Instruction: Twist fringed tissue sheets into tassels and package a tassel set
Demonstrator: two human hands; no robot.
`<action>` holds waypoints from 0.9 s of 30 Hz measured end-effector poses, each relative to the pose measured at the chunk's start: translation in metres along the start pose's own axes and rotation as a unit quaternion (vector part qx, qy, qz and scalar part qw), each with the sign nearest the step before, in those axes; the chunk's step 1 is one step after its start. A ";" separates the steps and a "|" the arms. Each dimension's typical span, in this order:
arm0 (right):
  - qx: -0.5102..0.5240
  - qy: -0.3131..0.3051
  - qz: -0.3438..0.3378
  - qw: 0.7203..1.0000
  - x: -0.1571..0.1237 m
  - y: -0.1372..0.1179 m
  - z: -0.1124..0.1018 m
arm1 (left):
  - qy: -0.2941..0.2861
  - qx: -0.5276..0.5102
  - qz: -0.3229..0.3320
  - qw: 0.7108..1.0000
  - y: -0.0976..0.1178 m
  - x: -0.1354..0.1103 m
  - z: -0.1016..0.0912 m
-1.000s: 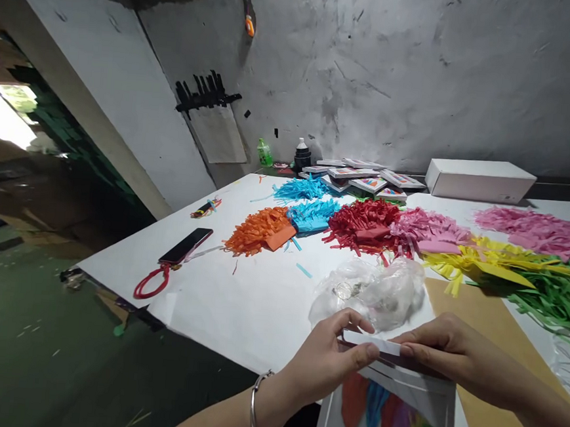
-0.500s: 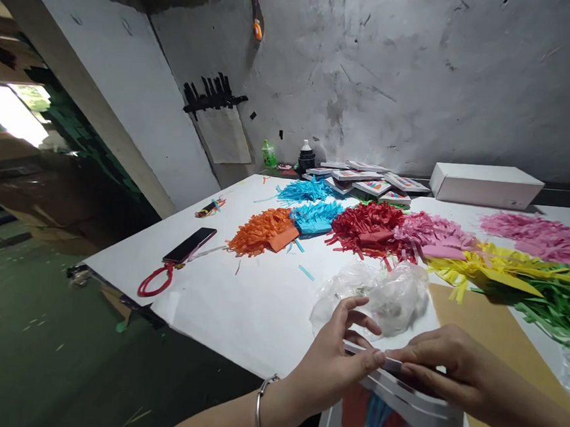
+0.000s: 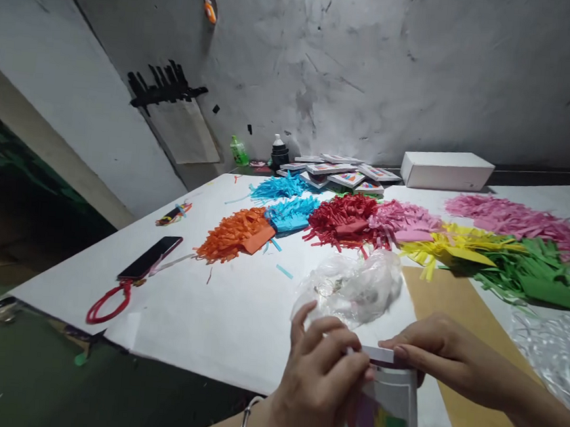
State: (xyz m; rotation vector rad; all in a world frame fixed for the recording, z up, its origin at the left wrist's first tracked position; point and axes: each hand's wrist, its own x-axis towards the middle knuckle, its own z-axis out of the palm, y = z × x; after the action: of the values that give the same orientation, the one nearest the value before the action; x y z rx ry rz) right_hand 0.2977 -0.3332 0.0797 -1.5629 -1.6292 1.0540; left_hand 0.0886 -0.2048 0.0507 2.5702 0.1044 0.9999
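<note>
A white box (image 3: 413, 408) with colourful tassel shapes showing on its front stands at the table's near edge, between my two hands. My left hand (image 3: 325, 368) curls its fingers over the left part of the box's top edge, with a silver bangle at the wrist. At the right end, my right hand (image 3: 444, 357) pinches the white flap (image 3: 377, 354) between thumb and fingers. The lower left of the box is hidden behind my left hand. A crumpled clear plastic bag (image 3: 353, 288) with small things inside lies just beyond my fingers.
Fringed paper bundles, orange (image 3: 239, 233), blue (image 3: 292, 213), red (image 3: 338, 218), pink (image 3: 516, 218), yellow (image 3: 460, 250) and green (image 3: 532, 272), cross the table. A phone (image 3: 149, 259) lies left, brown cardboard (image 3: 457, 345) right. Flat boxes (image 3: 342, 172) and a long white box (image 3: 446, 170) stand at the back.
The view has swung, so the table's things sit further left. My left fingers, raised and spread before, are now curled on the box's top edge. The white flap shows more plainly.
</note>
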 end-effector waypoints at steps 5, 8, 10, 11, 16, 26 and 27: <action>-0.017 0.027 0.006 0.999 0.001 -0.004 0.003 | -0.049 0.004 0.042 0.998 0.010 0.015 0.008; -0.060 0.044 0.003 0.997 -0.002 -0.005 0.004 | -0.054 -0.018 0.039 0.998 0.010 0.020 0.012; -0.096 0.056 -0.009 0.994 -0.006 -0.006 0.007 | -0.052 -0.021 0.030 0.998 0.009 0.020 0.012; -0.109 0.065 -0.018 0.992 -0.009 -0.005 0.009 | -0.051 -0.020 0.024 0.998 0.008 0.019 0.011; -0.129 0.173 -0.056 0.975 -0.027 0.006 0.028 | -0.061 -0.044 -0.007 0.997 -0.009 0.011 -0.008; -0.012 0.348 -0.104 0.932 -0.018 0.031 0.067 | -0.017 -0.363 -0.239 0.900 -0.030 -0.020 -0.010; 0.000 0.358 -0.097 0.928 -0.017 0.032 0.070 | 0.004 -0.382 -0.254 0.889 -0.028 -0.022 -0.006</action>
State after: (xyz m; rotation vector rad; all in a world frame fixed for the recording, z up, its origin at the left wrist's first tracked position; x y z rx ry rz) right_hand 0.2537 -0.3593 0.0201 -1.4989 -1.2234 0.3026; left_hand 0.0706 -0.1818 0.0306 1.6857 0.3003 0.6607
